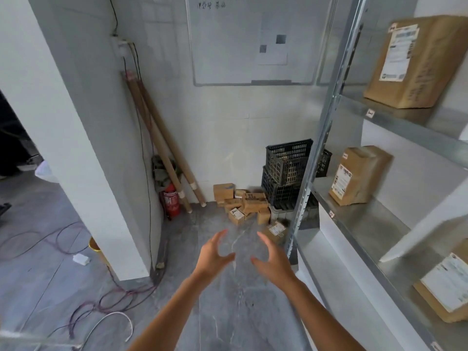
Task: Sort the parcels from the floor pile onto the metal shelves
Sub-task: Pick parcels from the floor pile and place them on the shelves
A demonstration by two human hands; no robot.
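Two spread hands [215, 254] [272, 260], three shelved parcels [415, 62] [359, 174] [450, 282].

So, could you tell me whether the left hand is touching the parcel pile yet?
Apart. The head view shows bare floor between the open fingers of the left hand and the parcel pile.

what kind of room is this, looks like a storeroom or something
Probably a small parcel storeroom or mailroom: metal shelves hold labelled brown parcels, a pile of small cardboard boxes sits on the bare concrete floor, and stacked black plastic crates stand in the corner under a whiteboard.
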